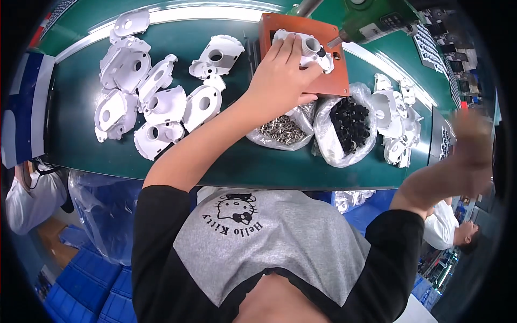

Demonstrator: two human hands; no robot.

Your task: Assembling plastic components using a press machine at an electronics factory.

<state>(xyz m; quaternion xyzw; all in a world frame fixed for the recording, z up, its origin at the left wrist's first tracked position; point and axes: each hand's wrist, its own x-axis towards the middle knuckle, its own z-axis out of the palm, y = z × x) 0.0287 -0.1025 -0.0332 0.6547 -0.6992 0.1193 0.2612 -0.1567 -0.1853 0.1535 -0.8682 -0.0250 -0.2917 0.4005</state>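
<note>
A white plastic housing (311,46) with a short round tube lies on an orange block (329,84) at the far middle. My left hand (284,72) presses and grips it from the near left, with fingers over its edge and the thumb spread along the near side. Just right of that housing, the metal tip (337,41) of a green machine (379,22) points at it; whether they touch I cannot tell. Far out to the right, my right hand (472,129) is raised and smeared by motion. Its fingers and anything in them cannot be made out.
Several white housings (169,105) lie on the green table (75,137) at left, and more housings (396,116) at right. Near the block stand a plastic bag of metal screws (284,131) and a bag of black parts (351,126). Other people sit at both sides.
</note>
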